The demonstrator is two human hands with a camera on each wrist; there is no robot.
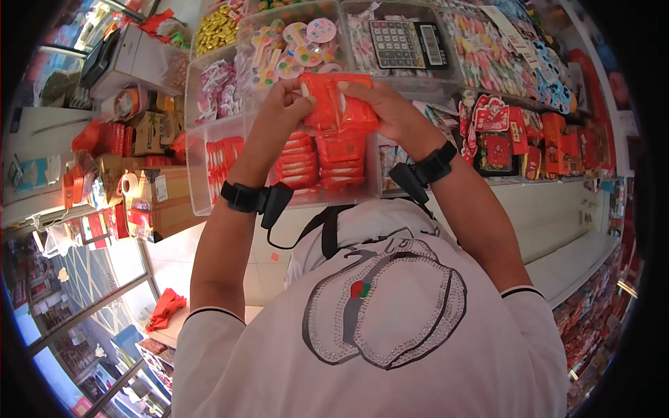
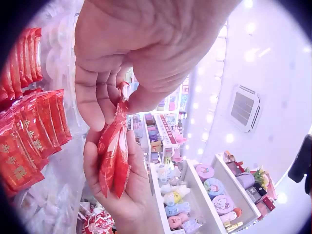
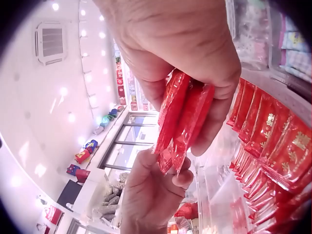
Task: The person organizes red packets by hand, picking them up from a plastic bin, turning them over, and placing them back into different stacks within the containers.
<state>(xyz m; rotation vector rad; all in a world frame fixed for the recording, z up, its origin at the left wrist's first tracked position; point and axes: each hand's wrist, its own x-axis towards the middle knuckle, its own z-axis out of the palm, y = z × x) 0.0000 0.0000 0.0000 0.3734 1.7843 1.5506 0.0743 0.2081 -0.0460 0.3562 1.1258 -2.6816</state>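
Two red glossy sealed packets [image 1: 339,104] are held side by side over a clear plastic bin. My left hand [image 1: 284,104] pinches their left edge between thumb and fingers. From the other side my right hand [image 1: 391,111] grips them, thumb on top and fingers beneath. In the left wrist view the packets [image 2: 115,158] stand edge-on between both hands, and the right wrist view shows the packets [image 3: 183,119] lying close together in the right hand's grasp. Below them, rows of similar red packets [image 1: 341,167] fill the clear bin [image 1: 198,171].
Behind the hands are bins of wrapped sweets [image 1: 216,90], round toys [image 1: 300,42] and gold candies [image 1: 217,31]. A calculator [image 1: 404,43] lies on the bin to the right. Red festive packs [image 1: 498,143] stand farther right, and a cardboard box [image 1: 167,198] stands left.
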